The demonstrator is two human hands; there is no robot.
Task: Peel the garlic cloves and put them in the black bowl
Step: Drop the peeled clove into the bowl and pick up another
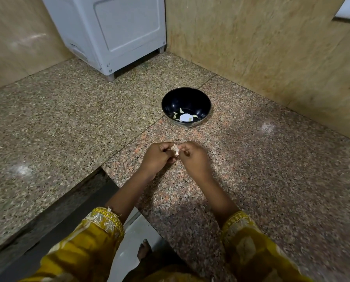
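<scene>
Now both hands – left hand (157, 156) & right hand (194, 157) – pinch garlic clove (175, 150).

A papery-skinned garlic clove (175, 150) sits between left hand (157, 156) and right hand (194, 157); at twelve o'clock a round black bowl (173, 99) stands on the speckled granite counter (261, 169) — pale peeled cloves (181, 110) inside, a boxy white plastic appliance (117, 33) behind at eleven.

Garlic clove (175, 150) mostly hidden between fingers (163, 147); appliance (113, 27) top cut off.

Bare counter (241, 159) toward black bowl (186, 98)
</scene>
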